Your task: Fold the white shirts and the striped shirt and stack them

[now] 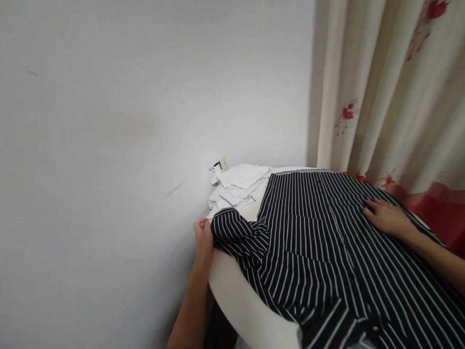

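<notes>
A black shirt with white stripes [308, 242] lies spread over a white, round-edged table [240, 295], its collar end toward me. One short sleeve [236, 232] reaches out to the left, somewhat bunched where it joins the body. At the tip of that sleeve, my left hand [204, 235] is closed in a pinch. Its fingertips meet the corner of a crumpled white cloth [241, 182], right beside the sleeve opening. My right hand [387, 218] rests flat on the far right part of the shirt, fingers stretched out.
A plain grey-white wall [145, 121] rises close along the table's left and back. Low on it is a socket [222, 164], partly behind the white cloth. A cream curtain with red flowers [392, 97] hangs behind the table at the right.
</notes>
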`<state>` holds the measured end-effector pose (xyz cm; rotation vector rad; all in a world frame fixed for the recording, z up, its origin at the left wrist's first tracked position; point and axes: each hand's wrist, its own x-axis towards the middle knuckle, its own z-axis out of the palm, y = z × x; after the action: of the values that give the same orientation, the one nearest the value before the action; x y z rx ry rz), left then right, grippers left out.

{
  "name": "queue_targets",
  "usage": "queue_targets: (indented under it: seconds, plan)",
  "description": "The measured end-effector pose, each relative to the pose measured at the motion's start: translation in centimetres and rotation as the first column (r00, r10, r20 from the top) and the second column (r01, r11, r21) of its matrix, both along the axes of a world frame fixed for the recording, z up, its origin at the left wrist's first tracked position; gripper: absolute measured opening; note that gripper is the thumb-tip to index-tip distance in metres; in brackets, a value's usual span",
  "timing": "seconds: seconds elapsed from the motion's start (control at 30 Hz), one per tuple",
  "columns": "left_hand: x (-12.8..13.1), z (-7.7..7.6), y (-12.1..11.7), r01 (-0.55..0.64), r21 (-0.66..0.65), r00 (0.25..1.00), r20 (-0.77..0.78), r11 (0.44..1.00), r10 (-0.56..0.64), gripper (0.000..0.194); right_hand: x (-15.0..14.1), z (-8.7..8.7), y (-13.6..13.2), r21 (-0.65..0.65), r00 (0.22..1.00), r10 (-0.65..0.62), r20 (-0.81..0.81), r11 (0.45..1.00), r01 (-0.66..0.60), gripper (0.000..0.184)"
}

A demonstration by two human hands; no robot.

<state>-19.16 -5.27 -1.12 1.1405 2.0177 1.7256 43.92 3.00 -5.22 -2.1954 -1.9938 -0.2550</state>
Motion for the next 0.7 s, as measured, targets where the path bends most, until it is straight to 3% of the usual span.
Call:
queue_targets:
  seconds: [0.17, 0.3, 0.37, 0.47, 0.57, 0.7]
  plan:
    - [-0.2, 0.0, -0.5, 0.095, -0.097, 0.985, -0.135, 0.991, -0.108, 0.036, 0.0, 0.0, -0.2, 0.01, 1.0, 0.013, -0.017, 1.0, -0.013, 0.065]
    - [0.1, 0.4, -0.3, 0.149, -0.16, 0.977, -0.126, 0.976, -0.17, 0.043, -1.3, 1.5, -1.2, 0.085, 1.0, 0.005, 0.021, 0.996, -0.007, 0.06]
    - [0.1, 0.3, 0.0, 0.177, -0.2, 0.972, -0.12, 0.964, -0.204, 0.05, -3.3, 2.9, -1.7, 0.181, 0.997, 0.031, 0.069, 0.982, -0.043, 0.056]
    - [-0.1, 0.0, 0.5, 0.183, -0.247, 0.963, -0.152, 0.952, -0.225, 0.065, -8.9, 5.3, -2.8, 0.25, 0.971, 0.235, 0.05, 0.938, -0.24, 0.054]
    - [-0.1, -0.2, 0.7, 0.16, -0.274, 0.962, -0.172, 0.948, -0.212, 0.071, -16.7, 7.2, -5.0, 0.204, 0.828, 0.556, -0.073, 0.821, -0.533, 0.051]
    - [0.3, 0.0, 0.1, 0.112, -0.255, 0.958, -0.228, 0.96, -0.172, 0.064, -25.6, 7.9, -9.3, 0.147, 0.479, 0.847, -0.232, 0.517, -0.843, 0.052]
